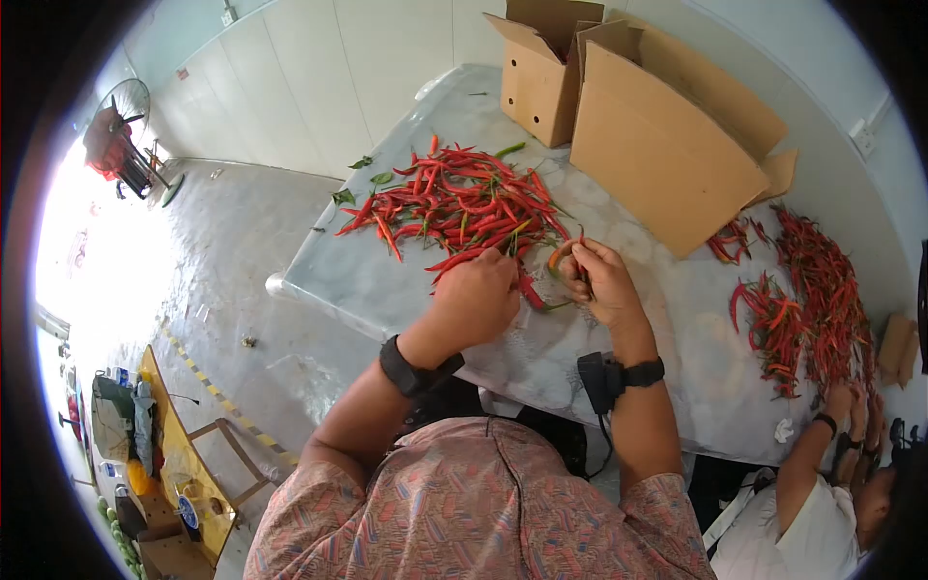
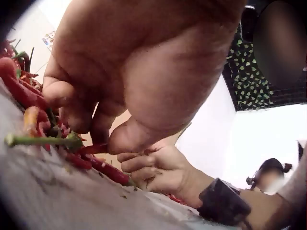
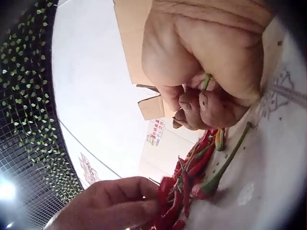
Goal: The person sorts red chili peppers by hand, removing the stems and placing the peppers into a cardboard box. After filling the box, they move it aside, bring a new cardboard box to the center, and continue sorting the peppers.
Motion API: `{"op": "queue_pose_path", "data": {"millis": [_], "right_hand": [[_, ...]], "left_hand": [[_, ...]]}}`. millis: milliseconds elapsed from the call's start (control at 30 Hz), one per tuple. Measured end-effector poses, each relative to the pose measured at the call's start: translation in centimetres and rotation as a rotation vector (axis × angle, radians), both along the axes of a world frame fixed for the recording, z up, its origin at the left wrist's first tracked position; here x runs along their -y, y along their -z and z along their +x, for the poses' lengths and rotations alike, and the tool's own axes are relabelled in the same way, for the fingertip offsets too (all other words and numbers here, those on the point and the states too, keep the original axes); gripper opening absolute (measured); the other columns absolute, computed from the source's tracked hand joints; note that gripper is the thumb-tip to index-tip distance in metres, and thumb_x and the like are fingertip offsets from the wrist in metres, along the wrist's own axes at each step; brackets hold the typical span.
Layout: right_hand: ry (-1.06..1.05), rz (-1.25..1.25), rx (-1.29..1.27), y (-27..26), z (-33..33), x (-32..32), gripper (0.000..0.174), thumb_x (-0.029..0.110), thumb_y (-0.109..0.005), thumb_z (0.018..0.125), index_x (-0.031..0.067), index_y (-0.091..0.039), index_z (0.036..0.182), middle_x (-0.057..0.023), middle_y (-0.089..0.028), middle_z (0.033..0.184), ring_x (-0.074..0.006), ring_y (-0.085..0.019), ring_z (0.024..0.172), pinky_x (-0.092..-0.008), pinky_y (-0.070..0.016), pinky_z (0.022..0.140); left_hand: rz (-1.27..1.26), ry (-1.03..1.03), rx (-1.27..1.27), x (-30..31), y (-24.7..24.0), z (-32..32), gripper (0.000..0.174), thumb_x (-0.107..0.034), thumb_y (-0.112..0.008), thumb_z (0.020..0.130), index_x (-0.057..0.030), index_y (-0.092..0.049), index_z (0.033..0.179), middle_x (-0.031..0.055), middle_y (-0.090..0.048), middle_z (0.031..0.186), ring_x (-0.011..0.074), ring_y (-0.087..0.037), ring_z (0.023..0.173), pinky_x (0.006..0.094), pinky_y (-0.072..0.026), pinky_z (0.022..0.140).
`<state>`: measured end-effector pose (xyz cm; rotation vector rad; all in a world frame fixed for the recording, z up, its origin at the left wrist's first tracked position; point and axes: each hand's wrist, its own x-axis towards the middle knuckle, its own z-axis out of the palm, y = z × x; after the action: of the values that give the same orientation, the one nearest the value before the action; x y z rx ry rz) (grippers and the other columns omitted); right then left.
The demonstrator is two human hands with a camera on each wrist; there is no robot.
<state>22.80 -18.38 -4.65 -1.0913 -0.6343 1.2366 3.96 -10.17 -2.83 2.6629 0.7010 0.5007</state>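
Pale walls (image 1: 387, 58) and a grey floor (image 1: 251, 232) are seen around a whitish surface (image 1: 677, 319). At far left, a fan (image 1: 121, 111) is stood on the floor, with a yellow board (image 1: 179, 435) seen nearer the person. Next, a loose pile of red peppers (image 1: 454, 198) is spread on the surface, and a few leaves (image 1: 360, 162) are scattered by its left edge. The pile's near edge is met by the left hand (image 1: 474, 300); a red pepper (image 2: 99, 148) is pinched between its thumb and fingers, as is shown in the left wrist view. Between the hands, a pepper with a long green stem (image 3: 218, 175) is seen on the surface. Just beside it, the right hand (image 1: 607, 280) is held with its fingers curled in and clamped on another pepper; most of that one is hidden, but its stem (image 3: 206, 81) is seen in the grasp. Cardboard boxes (image 1: 667, 145) are stood beyond, on the far side of the surface. Farther right, more peppers (image 1: 817, 290) are heaped, and the near end of the heap is met by the hands (image 1: 841, 401) of someone in a white shirt (image 1: 783, 532).
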Motion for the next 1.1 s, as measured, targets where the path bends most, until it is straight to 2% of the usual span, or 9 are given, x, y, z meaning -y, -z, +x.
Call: {"op": "queue_pose_path", "data": {"millis": [167, 267, 467, 567, 633, 700, 767, 967, 1100], "right_hand": [[-0.021, -0.062, 0.013, -0.3, -0.2, 0.0, 0.014, 0.020, -0.050, 0.089, 0.0064, -0.051, 0.092, 0.0011, -0.049, 0.066, -0.0044, -0.038, 0.047, -0.0174, -0.0266, 0.038], [-0.070, -0.018, 0.035, 0.1, 0.0, -0.1, 0.014, 0.019, -0.052, 0.088, 0.0058, -0.052, 0.093, 0.0006, -0.051, 0.067, -0.0043, -0.039, 0.047, -0.0174, -0.0268, 0.038], [0.035, 0.066, -0.030, 0.2, 0.2, 0.0, 0.015, 0.019, -0.054, 0.088, 0.0050, -0.052, 0.093, 0.0009, -0.051, 0.068, -0.0058, -0.039, 0.047, -0.0189, -0.0271, 0.039], [0.043, 0.083, -0.065, 0.7, 0.4, -0.2, 0.015, 0.019, -0.054, 0.088, 0.0046, -0.052, 0.091, -0.0005, -0.051, 0.069, -0.0069, -0.041, 0.048, -0.0199, -0.0269, 0.039], [0.088, 0.074, -0.145, 0.6, 0.4, -0.2, 0.014, 0.018, -0.053, 0.088, 0.0046, -0.051, 0.088, -0.0028, -0.052, 0.069, -0.0076, -0.043, 0.049, -0.0205, -0.0267, 0.039], [0.107, 0.083, -0.145, 0.8, 1.0, -0.2, 0.014, 0.018, -0.051, 0.088, 0.0041, -0.052, 0.089, -0.0035, -0.053, 0.069, -0.0081, -0.043, 0.050, -0.0203, -0.0276, 0.039], [0.127, 0.095, -0.147, 1.0, 1.1, -0.1, 0.015, 0.018, -0.049, 0.089, 0.0035, -0.054, 0.089, -0.0042, -0.054, 0.070, -0.0086, -0.043, 0.051, -0.0200, -0.0286, 0.040], [0.160, 0.060, -0.158, 0.4, 0.3, -0.3, 0.017, 0.019, -0.045, 0.089, 0.0039, -0.052, 0.085, -0.0058, -0.053, 0.066, -0.0116, -0.045, 0.049, -0.0222, -0.0283, 0.039], [0.100, 0.095, -0.223, 1.0, 0.8, -0.3, 0.019, 0.021, -0.041, 0.089, 0.0048, -0.052, 0.087, -0.0083, -0.056, 0.067, -0.0141, -0.050, 0.053, -0.0232, -0.0307, 0.041]], "left_hand": [[-0.225, 0.039, 0.164, -1.0, -2.4, 1.9, 0.016, -0.015, -0.056, 0.075, 0.0001, -0.056, 0.082, 0.0159, -0.060, 0.075, 0.0319, -0.059, 0.069, 0.0373, -0.0463, 0.060], [-0.246, 0.098, 0.217, -1.4, -2.1, 3.8, 0.016, -0.012, -0.058, 0.075, 0.0018, -0.056, 0.085, 0.0163, -0.061, 0.074, 0.0289, -0.060, 0.066, 0.0343, -0.0462, 0.060], [-0.509, 0.273, 0.359, -1.8, -1.4, 5.3, 0.017, -0.007, -0.059, 0.074, 0.0030, -0.059, 0.088, 0.0141, -0.062, 0.075, 0.0202, -0.062, 0.070, 0.0305, -0.0482, 0.066], [-0.481, 0.325, 0.297, -3.0, -2.0, 5.0, 0.014, -0.006, -0.059, 0.072, 0.0014, -0.060, 0.085, 0.0133, -0.062, 0.076, 0.0218, -0.063, 0.072, 0.0306, -0.0487, 0.067], [-0.202, 0.243, 0.260, -5.2, -2.2, 4.7, 0.014, -0.007, -0.060, 0.071, -0.0006, -0.061, 0.083, 0.0134, -0.062, 0.078, 0.0255, -0.062, 0.074, 0.0327, -0.0484, 0.068], [-0.134, 0.217, 0.250, -7.5, -2.4, 3.9, 0.013, -0.010, -0.060, 0.069, -0.0020, -0.061, 0.080, 0.0136, -0.061, 0.079, 0.0301, -0.060, 0.074, 0.0361, -0.0478, 0.067], [-0.012, 0.002, 0.011, -9.2, -1.9, 3.0, 0.016, -0.014, -0.062, 0.068, -0.0027, -0.061, 0.080, 0.0141, -0.060, 0.080, 0.0327, -0.058, 0.074, 0.0394, -0.0463, 0.067], [0.109, -0.037, -0.124, -9.4, -0.4, 2.3, 0.017, -0.015, -0.063, 0.067, -0.0039, -0.059, 0.080, 0.0146, -0.059, 0.081, 0.0339, -0.057, 0.079, 0.0424, -0.0448, 0.068], [0.039, -0.013, -0.117, -9.5, -0.9, 2.4, 0.016, -0.014, -0.063, 0.067, -0.0034, -0.059, 0.079, 0.0150, -0.059, 0.082, 0.0349, -0.057, 0.078, 0.0432, -0.0449, 0.068]]}}
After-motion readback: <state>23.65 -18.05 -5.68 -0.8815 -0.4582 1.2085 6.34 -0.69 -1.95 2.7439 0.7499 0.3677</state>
